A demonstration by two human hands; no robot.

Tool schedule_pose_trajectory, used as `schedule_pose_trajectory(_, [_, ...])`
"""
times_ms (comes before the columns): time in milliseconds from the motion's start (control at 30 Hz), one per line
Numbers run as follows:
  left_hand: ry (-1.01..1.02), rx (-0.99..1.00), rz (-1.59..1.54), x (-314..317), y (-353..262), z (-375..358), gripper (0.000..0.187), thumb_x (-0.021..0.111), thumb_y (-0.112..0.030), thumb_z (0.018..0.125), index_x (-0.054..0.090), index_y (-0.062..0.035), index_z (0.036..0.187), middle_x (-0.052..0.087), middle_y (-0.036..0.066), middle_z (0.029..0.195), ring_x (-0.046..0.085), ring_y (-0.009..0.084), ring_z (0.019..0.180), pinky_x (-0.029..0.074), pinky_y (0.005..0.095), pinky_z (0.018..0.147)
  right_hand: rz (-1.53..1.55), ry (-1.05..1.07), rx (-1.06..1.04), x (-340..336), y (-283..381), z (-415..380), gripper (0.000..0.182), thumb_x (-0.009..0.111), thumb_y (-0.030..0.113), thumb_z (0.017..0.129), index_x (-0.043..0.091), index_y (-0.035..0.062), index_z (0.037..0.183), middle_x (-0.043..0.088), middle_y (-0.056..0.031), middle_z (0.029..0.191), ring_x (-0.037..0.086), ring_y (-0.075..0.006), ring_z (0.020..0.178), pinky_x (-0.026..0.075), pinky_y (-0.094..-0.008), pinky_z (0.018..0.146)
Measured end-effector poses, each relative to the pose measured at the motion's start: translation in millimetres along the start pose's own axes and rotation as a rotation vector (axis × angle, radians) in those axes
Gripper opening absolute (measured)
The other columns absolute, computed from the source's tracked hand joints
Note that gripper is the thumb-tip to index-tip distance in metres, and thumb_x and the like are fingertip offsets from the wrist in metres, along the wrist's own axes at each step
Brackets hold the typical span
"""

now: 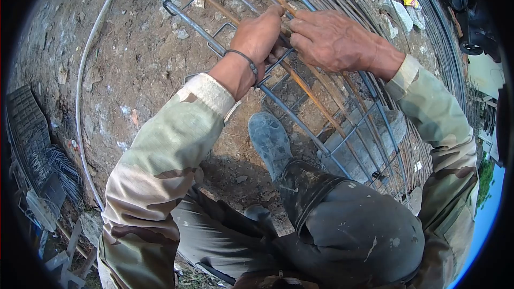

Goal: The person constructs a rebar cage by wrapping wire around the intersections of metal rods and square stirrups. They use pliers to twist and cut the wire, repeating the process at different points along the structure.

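A long cage of steel rebar, with bars tied through square stirrups, runs from upper left to lower right in front of me. Some of its bars are rusty orange, others grey-blue. My left hand is closed at the middle of the cage, its thumb pointing up and its fingers curled down among the bars. Just right of it, my right hand is closed too, knuckles up and fingers bent over the bars. The fingertips meet near a stirrup; any small piece between them is hidden.
Under the cage's near end lies a grey concrete block. Loose rebar is bundled along the right. A pale hose or pipe curves over the dirt at left, near scrap mesh. My boot stands beside the cage.
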State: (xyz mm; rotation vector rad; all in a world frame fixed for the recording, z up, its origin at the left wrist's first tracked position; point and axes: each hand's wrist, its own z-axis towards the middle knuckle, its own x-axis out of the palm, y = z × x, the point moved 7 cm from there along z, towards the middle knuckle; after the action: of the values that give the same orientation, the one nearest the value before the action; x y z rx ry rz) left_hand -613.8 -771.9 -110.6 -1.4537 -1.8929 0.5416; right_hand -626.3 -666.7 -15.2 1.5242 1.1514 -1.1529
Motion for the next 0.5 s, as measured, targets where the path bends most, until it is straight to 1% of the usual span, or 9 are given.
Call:
schedule_pose_trajectory(33, [0.002, 0.013, -0.011, 0, -1, -1, 0.050, 0.055, -0.042, 0.102, 0.064, 0.0017, 0.079, 0.058, 0.008, 0.062, 0.051, 0.0172, 0.050, 0.040, 0.0350, 0.050, 0.002, 0.003, 0.003, 2, 0, 2, 0.015, 0.061, 0.014, 0.095, 0.065, -0.0012, 0.096, 0.064, -0.0139, 0.100, 0.064, -0.0307, 0.100, 0.055, -0.0433, 0.085])
schedule_pose_trajectory(233, [0.005, 0.011, -0.038, 1, -3, -4, 0.050, 0.056, -0.041, 0.103, 0.065, 0.0036, 0.083, 0.058, 0.008, 0.062, 0.051, 0.0165, 0.050, 0.041, 0.0323, 0.050, 0.140, 0.005, 0.259, 2, -4, -4, 0.022, 0.064, 0.016, 0.094, 0.064, -0.0054, 0.101, 0.067, -0.0186, 0.100, 0.068, -0.0380, 0.098, 0.056, -0.0484, 0.087])
schedule_pose_trajectory(300, [0.022, 0.016, -0.036, 5, -5, -6, 0.049, 0.056, -0.040, 0.103, 0.065, 0.0047, 0.086, 0.059, 0.008, 0.063, 0.052, 0.0162, 0.050, 0.041, 0.0314, 0.050, 0.047, -0.282, 0.203, -37, 6, -22, 0.026, 0.069, 0.014, 0.091, 0.065, -0.0072, 0.107, 0.068, -0.0190, 0.096, 0.070, -0.0386, 0.093, 0.056, -0.0472, 0.085])
schedule_pose_trajectory(333, [0.013, 0.010, -0.041, 4, -3, -5, 0.048, 0.057, -0.039, 0.104, 0.065, 0.0063, 0.092, 0.061, 0.010, 0.065, 0.052, 0.0159, 0.051, 0.041, 0.0306, 0.049, 0.032, -0.292, 0.218, -50, 15, -36, 0.026, 0.069, 0.014, 0.091, 0.065, -0.0072, 0.107, 0.068, -0.0190, 0.096, 0.070, -0.0386, 0.093, 0.056, -0.0472, 0.085])
schedule_pose_trajectory(367, [0.004, 0.010, -0.047, 2, -4, -4, 0.047, 0.057, -0.039, 0.104, 0.064, 0.0078, 0.099, 0.063, 0.012, 0.068, 0.053, 0.0157, 0.051, 0.041, 0.0298, 0.049, 0.071, -0.353, 0.380, -67, 20, -59, 0.028, 0.072, 0.014, 0.091, 0.065, -0.0068, 0.109, 0.069, -0.0192, 0.098, 0.070, -0.0366, 0.093, 0.056, -0.0463, 0.086])
schedule_pose_trajectory(400, [0.018, 0.030, -0.035, 2, -6, -4, 0.047, 0.057, -0.039, 0.104, 0.064, 0.0078, 0.099, 0.063, 0.012, 0.068, 0.053, 0.0157, 0.051, 0.041, 0.0298, 0.049, 0.111, -0.417, 0.541, -84, 28, -87, 0.030, 0.074, 0.014, 0.091, 0.066, -0.0065, 0.111, 0.071, -0.0194, 0.100, 0.071, -0.0347, 0.093, 0.056, -0.0453, 0.086])
schedule_pose_trajectory(433, [0.036, 0.002, -0.005, 2, -5, -2, 0.043, 0.053, -0.038, 0.107, 0.059, 0.0031, 0.119, 0.067, 0.013, 0.082, 0.051, 0.0138, 0.053, 0.040, 0.0278, 0.049, 0.087, -0.431, 0.557, -92, 51, -112, 0.030, 0.074, 0.014, 0.091, 0.066, -0.0065, 0.111, 0.071, -0.0194, 0.100, 0.071, -0.0347, 0.093, 0.056, -0.0453, 0.086])
schedule_pose_trajectory(467, [0.060, -0.030, 0.028, 3, -2, 0, 0.046, 0.049, -0.038, 0.110, 0.054, -0.0017, 0.139, 0.072, 0.013, 0.095, 0.050, 0.0118, 0.056, 0.039, 0.0258, 0.049, 0.373, -0.510, 0.768, -82, 66, -152, 0.033, 0.077, 0.019, 0.092, 0.067, -0.0047, 0.112, 0.072, -0.0186, 0.105, 0.071, -0.0321, 0.093, 0.057, -0.0445, 0.086])
schedule_pose_trajectory(500, [0.052, -0.024, -0.010, 0, -3, 5, 0.050, 0.055, -0.040, 0.107, 0.055, -0.0001, 0.136, 0.070, 0.015, 0.089, 0.053, 0.0152, 0.055, 0.041, 0.0290, 0.049, 0.668, -0.590, 0.978, -59, 92, -198, 0.036, 0.080, 0.023, 0.092, 0.068, -0.0030, 0.114, 0.073, -0.0178, 0.109, 0.072, -0.0295, 0.092, 0.057, -0.0436, 0.086])
